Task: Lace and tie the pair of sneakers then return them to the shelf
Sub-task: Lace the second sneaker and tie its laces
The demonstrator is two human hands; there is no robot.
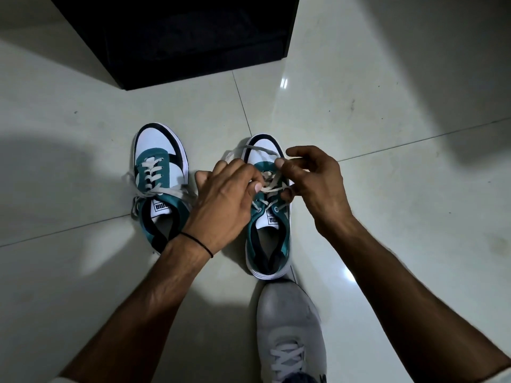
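Right now my left hand [226, 200] and right hand [312, 181] each pinch the white lace [272, 186] over the right sneaker [266, 239]. At nine o'clock stands the left sneaker [160, 172]; my grey shoe [290, 327] touches the heel at six. Open floor [387, 120] spreads at three, the dark shelf [177, 37] at twelve.

two sneakers [161, 175] [269, 233] side by side on floor [359, 120], shelf [177, 37] behind, hands [224, 197] [318, 178] over right one
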